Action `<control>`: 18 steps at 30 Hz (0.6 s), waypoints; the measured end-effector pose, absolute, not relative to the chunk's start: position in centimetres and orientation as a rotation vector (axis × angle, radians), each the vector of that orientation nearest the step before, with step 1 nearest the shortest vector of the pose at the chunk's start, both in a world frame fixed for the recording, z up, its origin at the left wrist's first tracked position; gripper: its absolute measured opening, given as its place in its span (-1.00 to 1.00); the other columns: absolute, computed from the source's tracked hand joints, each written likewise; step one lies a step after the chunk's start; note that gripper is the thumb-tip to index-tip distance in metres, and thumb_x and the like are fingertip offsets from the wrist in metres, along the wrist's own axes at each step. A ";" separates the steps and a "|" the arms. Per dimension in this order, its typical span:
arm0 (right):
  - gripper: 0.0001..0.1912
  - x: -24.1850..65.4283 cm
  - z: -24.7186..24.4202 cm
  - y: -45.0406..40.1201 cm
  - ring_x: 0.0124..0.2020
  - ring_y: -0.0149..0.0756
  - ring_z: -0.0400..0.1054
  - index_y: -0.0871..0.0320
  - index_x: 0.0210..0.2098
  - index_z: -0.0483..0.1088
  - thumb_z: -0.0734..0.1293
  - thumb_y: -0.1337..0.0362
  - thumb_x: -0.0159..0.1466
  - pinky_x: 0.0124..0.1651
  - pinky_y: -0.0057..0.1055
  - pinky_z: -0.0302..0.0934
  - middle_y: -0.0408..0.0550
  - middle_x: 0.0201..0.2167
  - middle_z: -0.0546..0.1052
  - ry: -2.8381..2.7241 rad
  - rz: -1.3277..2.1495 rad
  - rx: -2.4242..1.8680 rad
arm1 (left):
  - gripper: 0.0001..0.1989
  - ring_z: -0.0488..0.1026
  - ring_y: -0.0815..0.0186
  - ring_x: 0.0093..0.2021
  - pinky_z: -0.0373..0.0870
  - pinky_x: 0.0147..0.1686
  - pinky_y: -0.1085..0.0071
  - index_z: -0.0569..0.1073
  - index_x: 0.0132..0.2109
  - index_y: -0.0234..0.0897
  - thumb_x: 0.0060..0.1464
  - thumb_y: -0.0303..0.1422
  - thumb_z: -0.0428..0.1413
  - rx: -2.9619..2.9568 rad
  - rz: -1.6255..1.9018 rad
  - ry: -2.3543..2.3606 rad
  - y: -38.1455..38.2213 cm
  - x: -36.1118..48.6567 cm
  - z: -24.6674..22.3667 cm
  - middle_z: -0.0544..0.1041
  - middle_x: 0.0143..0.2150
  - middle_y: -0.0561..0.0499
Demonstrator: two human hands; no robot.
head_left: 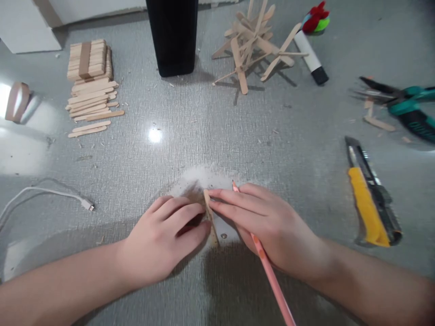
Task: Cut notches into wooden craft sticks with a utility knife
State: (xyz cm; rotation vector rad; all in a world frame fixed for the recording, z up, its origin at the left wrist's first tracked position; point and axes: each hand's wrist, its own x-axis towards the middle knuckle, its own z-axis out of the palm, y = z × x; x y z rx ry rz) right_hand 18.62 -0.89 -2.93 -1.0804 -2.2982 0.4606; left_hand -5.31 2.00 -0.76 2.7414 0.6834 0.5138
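Observation:
A wooden craft stick (211, 217) lies at the front middle of the table, pointing away from me and tilted a little. My left hand (166, 233) is closed from the left, its thumb and fingertips against the stick's side. From the right, my right hand (272, 224) rests its outstretched fingertips by the stick's far end. A pink pencil (270, 274) is tucked in that same right hand, its point showing beyond the fingers. Whitish marks (200, 174) and a dark smudge cover the surface around the stick.
Stacked craft sticks (90, 61) stand at the back left beside loose ones. A black box-like object (175, 40) is at the back. Nearby are a stick structure (254, 40), a white tube (311, 56), pliers (404, 102), a yellow utility knife (369, 203) and a white cable (57, 192).

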 end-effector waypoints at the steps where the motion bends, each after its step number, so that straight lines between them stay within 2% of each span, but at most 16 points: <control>1: -0.63 18.6 -2.9 -0.9 -0.15 -0.15 0.46 0.35 0.03 0.51 0.17 0.57 0.35 -0.15 -0.20 0.43 0.18 0.05 0.60 -2.295 0.461 -1.079 | -0.77 0.52 0.19 -0.01 0.49 -0.08 0.25 0.58 -0.04 -0.30 0.34 -0.50 0.03 2.727 0.524 0.676 2.0 -5.3 -0.8 0.61 -0.02 -0.07; 7: -0.66 18.6 -3.0 -1.0 -0.15 -0.14 0.45 0.38 0.02 0.51 0.19 0.57 0.36 -0.13 -0.18 0.43 0.21 0.05 0.59 -2.287 0.477 -1.078 | -0.79 0.47 0.02 0.23 0.53 0.14 0.12 0.58 -0.03 -0.37 0.30 -0.50 0.08 2.717 0.537 0.652 2.2 -5.4 -0.8 0.59 0.10 -0.18; 18: -0.65 18.5 -3.0 -1.0 -0.16 -0.13 0.46 0.34 0.00 0.52 0.20 0.58 0.33 -0.15 -0.16 0.43 0.20 0.03 0.60 -2.275 0.484 -1.094 | -0.76 0.51 -0.04 0.19 0.58 0.14 0.04 0.59 -0.03 -0.36 0.34 -0.50 0.03 2.723 0.536 0.666 2.2 -5.3 -0.7 0.60 0.12 -0.17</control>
